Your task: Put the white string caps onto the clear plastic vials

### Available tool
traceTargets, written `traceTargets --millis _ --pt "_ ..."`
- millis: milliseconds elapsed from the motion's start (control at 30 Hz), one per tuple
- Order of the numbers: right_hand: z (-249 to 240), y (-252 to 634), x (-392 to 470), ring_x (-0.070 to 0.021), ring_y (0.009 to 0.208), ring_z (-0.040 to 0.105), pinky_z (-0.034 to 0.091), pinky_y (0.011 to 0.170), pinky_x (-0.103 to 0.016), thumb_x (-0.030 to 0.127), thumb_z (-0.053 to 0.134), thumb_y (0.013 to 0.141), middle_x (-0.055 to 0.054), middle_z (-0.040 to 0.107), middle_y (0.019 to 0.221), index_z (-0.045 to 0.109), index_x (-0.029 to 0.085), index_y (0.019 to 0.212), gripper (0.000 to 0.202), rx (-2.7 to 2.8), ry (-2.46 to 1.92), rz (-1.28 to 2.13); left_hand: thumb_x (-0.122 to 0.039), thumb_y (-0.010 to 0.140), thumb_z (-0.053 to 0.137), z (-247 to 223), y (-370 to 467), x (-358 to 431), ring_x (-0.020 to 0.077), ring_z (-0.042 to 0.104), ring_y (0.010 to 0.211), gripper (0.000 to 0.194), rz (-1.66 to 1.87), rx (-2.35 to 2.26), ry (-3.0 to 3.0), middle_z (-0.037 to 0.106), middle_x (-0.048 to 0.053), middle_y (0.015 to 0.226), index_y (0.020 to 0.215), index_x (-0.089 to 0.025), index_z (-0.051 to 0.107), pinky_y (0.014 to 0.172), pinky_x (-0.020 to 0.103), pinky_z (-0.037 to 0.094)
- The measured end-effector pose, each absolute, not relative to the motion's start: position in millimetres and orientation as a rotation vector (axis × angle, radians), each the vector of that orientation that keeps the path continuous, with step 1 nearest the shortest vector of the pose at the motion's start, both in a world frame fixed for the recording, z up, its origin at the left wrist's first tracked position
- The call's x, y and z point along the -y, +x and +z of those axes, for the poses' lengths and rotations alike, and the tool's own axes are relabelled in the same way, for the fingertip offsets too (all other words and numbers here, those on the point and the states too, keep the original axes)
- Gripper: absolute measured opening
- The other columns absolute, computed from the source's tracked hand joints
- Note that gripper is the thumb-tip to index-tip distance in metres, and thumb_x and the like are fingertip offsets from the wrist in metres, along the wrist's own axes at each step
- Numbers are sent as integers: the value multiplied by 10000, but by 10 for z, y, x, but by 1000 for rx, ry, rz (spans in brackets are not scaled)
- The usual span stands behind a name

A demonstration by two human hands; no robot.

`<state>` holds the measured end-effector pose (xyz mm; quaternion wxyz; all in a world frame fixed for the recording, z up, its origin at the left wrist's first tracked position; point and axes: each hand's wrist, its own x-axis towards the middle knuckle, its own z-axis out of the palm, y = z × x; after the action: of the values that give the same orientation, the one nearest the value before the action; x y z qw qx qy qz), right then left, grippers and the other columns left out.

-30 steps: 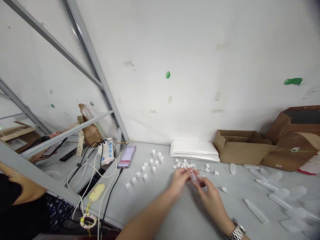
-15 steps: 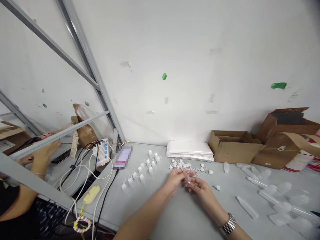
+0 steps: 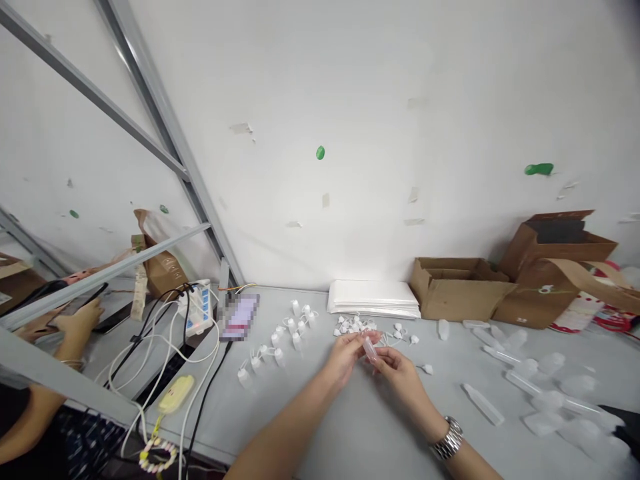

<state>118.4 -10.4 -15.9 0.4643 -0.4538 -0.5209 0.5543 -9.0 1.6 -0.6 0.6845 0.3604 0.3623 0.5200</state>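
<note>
Head view, both hands (image 3: 373, 357) gripping small bottle (image 3: 370, 349)

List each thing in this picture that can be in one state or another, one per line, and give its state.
small clear bottle: held between both hands, tilted
left hand: gripping the bottle
right hand: gripping the bottle
capped bottles: standing upright on the table
empty bottles: lying on their sides
cardboard box: open
power strip: cables plugged in
</note>
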Motion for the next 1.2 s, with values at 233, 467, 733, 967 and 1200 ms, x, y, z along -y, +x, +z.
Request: traceTargets --millis 233,467,733,967,1200 --pt "-152 1244 89 -137 551 516 424 587 -287 485 616 670 -47 611 642 630 148 637 340 1120 -853 1704 -420 685 616 18 -99 -1 246 597 915 351 1127 -853 913 680 130 948 837 -115 697 856 354 401" --pt "-196 1185 59 -164 608 561 438 621 -297 477 625 664 -39 648 733 607 156 814 355 1318 -1100 1332 -425 659 646 -25 -135 -54 256 563 1011 389 1171 -810 778 666 149 990 892 -116 683 906 357 375" --pt "-164 1213 188 -185 699 529 399 697 -323 343 474 825 -45 596 727 559 180 809 185 1749 -1220 452 -366 673 653 28 -104 10 241 586 957 360 1173 -742 810 675 135 961 937 -121 668 893 356 372" --pt "-191 1213 161 -169 672 522 341 748 -347 195 396 872 -37 591 706 540 157 913 155 1931 -1087 -116 -300 670 670 -3 -118 -10 211 580 954 289 1162 -710 674 673 115 963 901 -126 670 877 319 374" --pt "-157 1186 216 -163 660 506 315 800 -366 178 383 872 -35 586 689 538 159 875 156 1920 -1085 -177 -330 683 651 -61 -79 14 214 582 929 252 1137 -690 628 673 96 938 846 -139 670 828 306 385"
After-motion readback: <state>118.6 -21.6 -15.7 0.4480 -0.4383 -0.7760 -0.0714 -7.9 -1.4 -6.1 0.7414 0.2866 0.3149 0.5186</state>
